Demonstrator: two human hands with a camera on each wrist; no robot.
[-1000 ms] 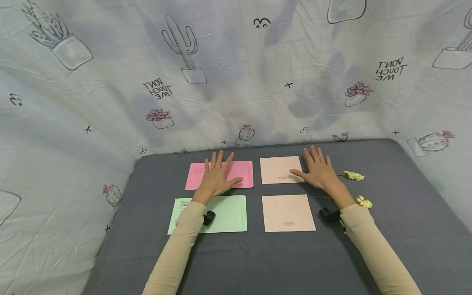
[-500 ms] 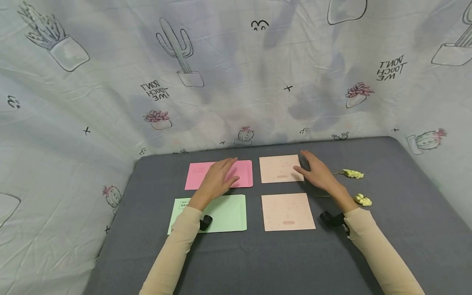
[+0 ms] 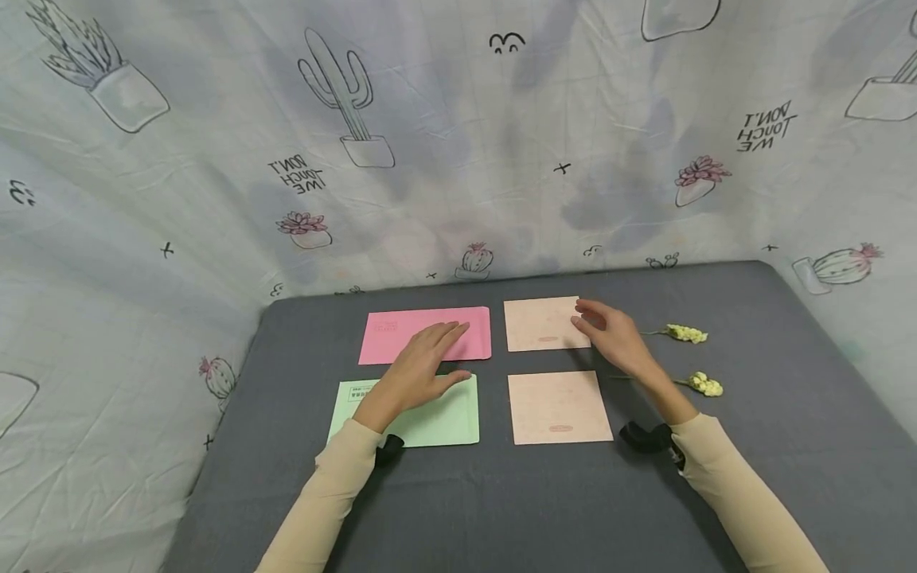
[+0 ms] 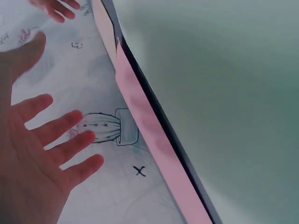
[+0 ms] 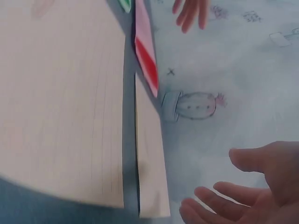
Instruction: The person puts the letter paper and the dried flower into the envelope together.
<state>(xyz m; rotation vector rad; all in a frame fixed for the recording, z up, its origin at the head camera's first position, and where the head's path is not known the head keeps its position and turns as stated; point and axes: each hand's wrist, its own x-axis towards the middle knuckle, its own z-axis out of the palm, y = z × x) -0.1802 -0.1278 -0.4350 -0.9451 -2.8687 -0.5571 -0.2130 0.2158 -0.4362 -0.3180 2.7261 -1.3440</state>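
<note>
My left hand point(image 3: 419, 370) hovers over the gap between a pink envelope point(image 3: 383, 334) and a light green envelope point(image 3: 444, 414); in the left wrist view its fingers are spread, holding nothing. My right hand point(image 3: 614, 336) is above the right edge of the farther peach sheet point(image 3: 537, 322), fingers loosely bent and the palm bare in the right wrist view. Nearer to me lies a second peach sheet point(image 3: 559, 410), which shows faint ruled lines in the right wrist view. All four papers lie flat and apart.
Two yellow flower sprigs, the farther flower point(image 3: 686, 333) and the nearer flower point(image 3: 705, 384), lie right of the sheets, beneath or beside my right forearm. A grey cloth covers the table point(image 3: 487, 509). A printed curtain point(image 3: 444, 143) hangs behind and at the left.
My left hand has drawn back toward me from the pink envelope, its fingers less spread. My right hand's fingers have bent from straight and spread. The papers and flowers stay put.
</note>
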